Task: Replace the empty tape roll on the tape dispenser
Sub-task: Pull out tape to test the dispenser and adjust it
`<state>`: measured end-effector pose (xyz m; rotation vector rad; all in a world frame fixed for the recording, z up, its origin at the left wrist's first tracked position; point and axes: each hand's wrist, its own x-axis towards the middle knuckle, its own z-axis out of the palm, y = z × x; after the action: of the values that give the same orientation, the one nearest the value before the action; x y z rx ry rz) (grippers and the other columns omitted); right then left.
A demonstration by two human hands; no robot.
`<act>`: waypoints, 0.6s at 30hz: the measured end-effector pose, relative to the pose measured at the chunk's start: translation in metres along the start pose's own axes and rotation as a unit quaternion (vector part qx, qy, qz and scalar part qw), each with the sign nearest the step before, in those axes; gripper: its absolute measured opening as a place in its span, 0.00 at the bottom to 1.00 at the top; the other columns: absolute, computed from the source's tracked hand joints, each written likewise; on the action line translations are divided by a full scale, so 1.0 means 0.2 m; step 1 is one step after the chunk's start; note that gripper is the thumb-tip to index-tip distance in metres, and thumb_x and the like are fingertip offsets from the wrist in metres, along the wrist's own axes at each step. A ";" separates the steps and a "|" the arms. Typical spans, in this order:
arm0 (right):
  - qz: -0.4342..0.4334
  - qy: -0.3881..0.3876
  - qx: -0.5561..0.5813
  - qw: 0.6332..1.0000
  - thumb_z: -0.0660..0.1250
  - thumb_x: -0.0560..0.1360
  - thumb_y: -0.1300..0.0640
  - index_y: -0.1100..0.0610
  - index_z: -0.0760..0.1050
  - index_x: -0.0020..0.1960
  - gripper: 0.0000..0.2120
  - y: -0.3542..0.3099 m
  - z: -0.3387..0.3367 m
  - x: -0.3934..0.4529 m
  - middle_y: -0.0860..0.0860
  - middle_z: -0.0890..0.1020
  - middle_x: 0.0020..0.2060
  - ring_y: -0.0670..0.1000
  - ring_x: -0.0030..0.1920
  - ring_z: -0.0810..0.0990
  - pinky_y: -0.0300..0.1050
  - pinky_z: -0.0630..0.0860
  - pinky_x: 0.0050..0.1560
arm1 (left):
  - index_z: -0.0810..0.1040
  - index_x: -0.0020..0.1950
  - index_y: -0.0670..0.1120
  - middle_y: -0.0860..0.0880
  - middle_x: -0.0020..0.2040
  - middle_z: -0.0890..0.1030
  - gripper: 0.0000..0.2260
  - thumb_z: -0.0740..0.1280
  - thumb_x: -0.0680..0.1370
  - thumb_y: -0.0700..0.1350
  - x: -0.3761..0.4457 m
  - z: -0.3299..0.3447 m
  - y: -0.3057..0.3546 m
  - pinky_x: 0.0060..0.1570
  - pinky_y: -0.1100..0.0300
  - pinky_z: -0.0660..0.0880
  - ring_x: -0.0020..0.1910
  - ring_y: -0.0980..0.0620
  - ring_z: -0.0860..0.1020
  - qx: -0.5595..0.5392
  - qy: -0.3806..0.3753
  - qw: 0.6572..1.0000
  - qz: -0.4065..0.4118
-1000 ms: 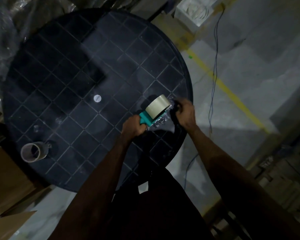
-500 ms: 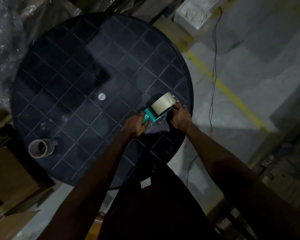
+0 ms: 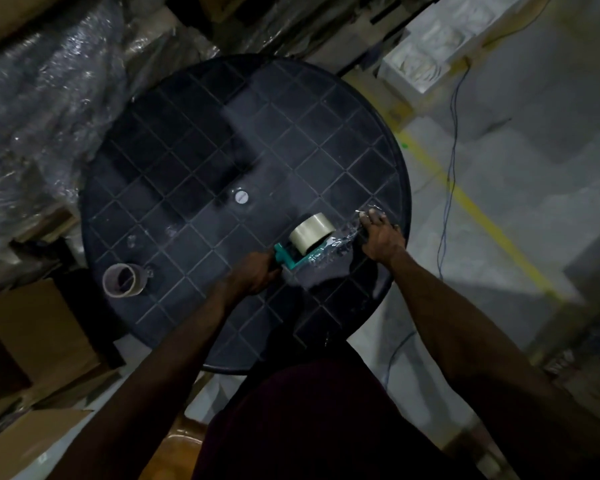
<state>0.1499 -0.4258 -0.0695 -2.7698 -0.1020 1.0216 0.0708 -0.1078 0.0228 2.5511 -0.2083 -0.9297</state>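
One teal tape dispenser [image 3: 286, 259] on the round desk [image 3: 187, 140], handle gripped in left hand [image 3: 253, 277]. One full tape roll [image 3: 311, 233] mounted just past those fingers. Right hand [image 3: 381, 235] fingers pinching clear tape strip [image 3: 343, 237] pulled outward. One empty core [image 3: 121, 280] well off left.

Table: round, dark top [image 3: 194, 140] with a grid of square panels and a pale cap [image 3: 241, 197] at its centre.
Floor: grey concrete [image 3: 534, 174] — a yellow line [image 3: 492, 226] runs across it, and a thin cable [image 3: 451, 161].
Left side: cardboard boxes [image 3: 39, 334], plastic wrap [image 3: 39, 98] beyond the far edge.
Far right corner: white foam block [image 3: 430, 43].
Light: dim — brightest on the floor.
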 end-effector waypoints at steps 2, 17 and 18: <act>0.007 -0.008 -0.009 1.000 0.66 0.75 0.46 0.47 0.48 0.81 0.41 -0.02 -0.01 -0.02 0.48 0.48 0.81 0.58 0.80 0.49 0.65 0.53 0.76 | 0.77 0.58 0.36 0.34 0.56 0.80 0.17 0.62 0.78 0.48 -0.01 -0.01 0.03 0.51 0.49 0.73 0.54 0.34 0.79 0.012 -0.014 1.000 -0.006; -0.037 -0.032 -0.001 0.999 0.58 0.69 0.43 0.58 0.78 0.63 0.29 -0.20 0.39 -0.03 0.56 0.69 0.73 0.59 0.76 0.61 0.60 0.66 0.72 | 0.68 0.71 0.40 0.37 0.60 0.80 0.22 0.62 0.80 0.49 0.01 0.10 0.05 0.53 0.46 0.75 0.56 0.35 0.79 0.052 0.033 0.997 -0.042; -0.019 -0.037 0.018 0.999 0.62 0.71 0.47 0.59 0.74 0.67 0.28 -0.23 0.35 -0.07 0.58 0.69 0.73 0.61 0.75 0.64 0.60 0.67 0.71 | 0.69 0.70 0.40 0.36 0.59 0.80 0.21 0.62 0.80 0.49 0.00 0.10 0.05 0.52 0.46 0.76 0.56 0.35 0.80 0.048 0.031 0.998 -0.039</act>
<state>0.0936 -0.3728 -0.1033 -2.6884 -0.1458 1.1056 0.0580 -0.1229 0.0132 2.6900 -0.1388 -0.8883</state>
